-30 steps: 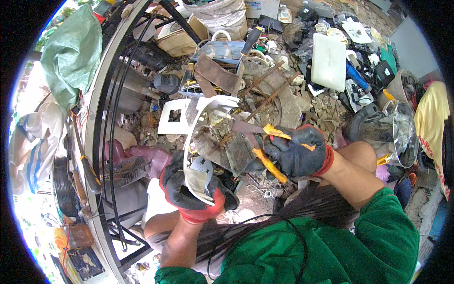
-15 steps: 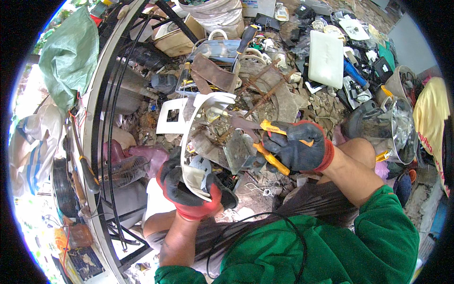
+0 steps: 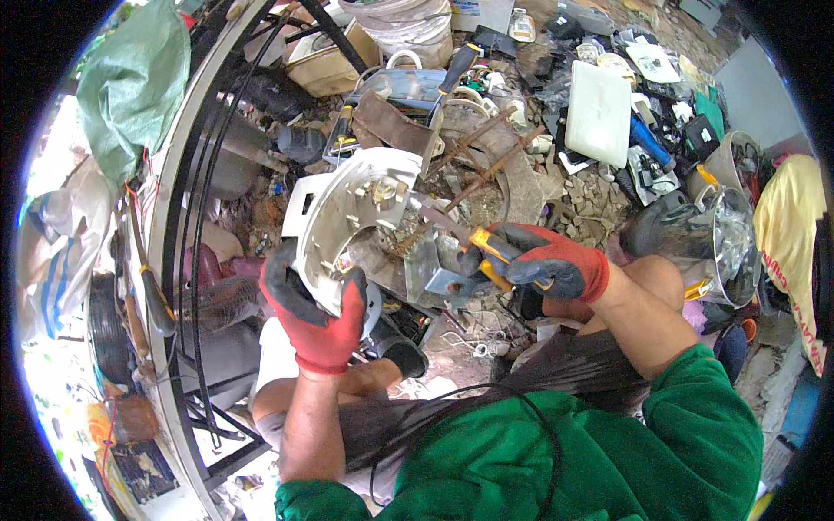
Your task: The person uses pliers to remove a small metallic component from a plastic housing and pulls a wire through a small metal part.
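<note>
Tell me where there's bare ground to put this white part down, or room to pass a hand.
One small bare patch of ground lies between your knees, below the pliers in the right hand. Ahead of the white round housing in the left hand, scrap is piled densely. The metal rack walls the left; the steel pot blocks the right.

Outdoor scrap-sorting yard, ground heaped with broken plastic casings (image 3: 598,113), rusty metal (image 3: 486,165), cables (image 3: 204,200), sacks (image 3: 130,82)
</note>
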Available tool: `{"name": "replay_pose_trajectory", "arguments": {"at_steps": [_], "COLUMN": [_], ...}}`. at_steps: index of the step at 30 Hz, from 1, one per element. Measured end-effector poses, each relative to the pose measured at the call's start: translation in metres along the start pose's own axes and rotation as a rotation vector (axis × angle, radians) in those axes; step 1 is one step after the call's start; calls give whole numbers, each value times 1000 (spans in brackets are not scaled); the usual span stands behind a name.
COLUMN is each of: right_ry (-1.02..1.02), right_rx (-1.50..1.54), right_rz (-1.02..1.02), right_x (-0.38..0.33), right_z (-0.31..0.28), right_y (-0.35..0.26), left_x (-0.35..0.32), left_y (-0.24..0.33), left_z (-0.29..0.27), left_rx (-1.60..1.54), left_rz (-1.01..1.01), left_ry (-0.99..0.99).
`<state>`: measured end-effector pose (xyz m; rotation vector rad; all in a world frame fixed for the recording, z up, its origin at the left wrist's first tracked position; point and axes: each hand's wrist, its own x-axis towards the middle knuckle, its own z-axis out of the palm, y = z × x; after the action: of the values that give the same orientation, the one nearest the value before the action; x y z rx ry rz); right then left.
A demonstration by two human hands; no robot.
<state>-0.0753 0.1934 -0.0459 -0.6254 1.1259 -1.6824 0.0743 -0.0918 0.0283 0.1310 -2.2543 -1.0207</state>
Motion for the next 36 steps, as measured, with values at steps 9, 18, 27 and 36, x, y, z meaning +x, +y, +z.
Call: {"name": "replay_pose_trajectory", "arguments": {"at_steps": [9,18,27,36], "right_ry": [-70,-34,-52,-46], "right_rx": [-203,147,243,107], "right_rz": [57,273,191,280], "right_x": [11,32,29,43], "right_z": [-16,-30,-29,-15], "right_y": [-50,-15,25,11], "left_x": [51,62,59,31], "left_y": [-44,-57,-67,-89], "left_z": [-39,-45,-56,-65], "left_rx": [-167,-117,-391,-483], "left_rz": [-142,-114,-368,-579], "left_ry": [4,-17,150,335]}}
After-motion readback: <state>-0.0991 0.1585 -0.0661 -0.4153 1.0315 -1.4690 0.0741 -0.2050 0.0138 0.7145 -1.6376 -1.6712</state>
